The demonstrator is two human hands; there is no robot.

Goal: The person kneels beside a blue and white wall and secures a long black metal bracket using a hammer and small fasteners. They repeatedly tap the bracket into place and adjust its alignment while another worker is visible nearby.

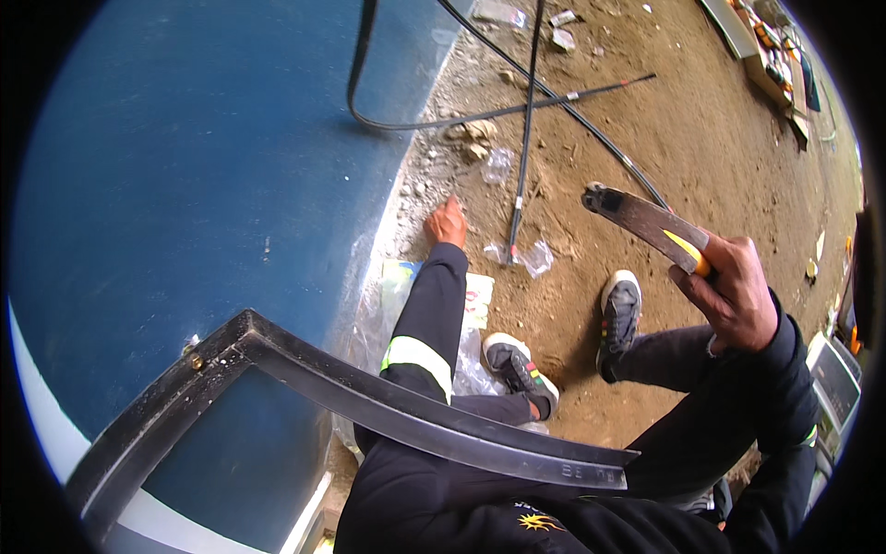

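Observation:
My right hand (738, 291) is closed around a long, flat, dark metal tool (641, 219) with a yellow part at the grip; its kind is not clear from this angle. The tool's far end points left, above the dirt. My left hand (448, 222) reaches down to the gravel beside a blue panel (231, 157). One finger looks stretched out; the others are mostly hidden behind the hand. An L-shaped black metal angle frame (406, 415) crosses above my lap, its corner over the blue surface. A small brass-coloured bolt or screw sits on its left arm.
Several thin black bars (526, 138) cross on the dirt ahead, one bending up over the panel. Clear plastic wrapping (537, 259) and stones lie around them. A cardboard box (775, 69) with tools stands at the far right. My sneakers (521, 369) rest on the dirt.

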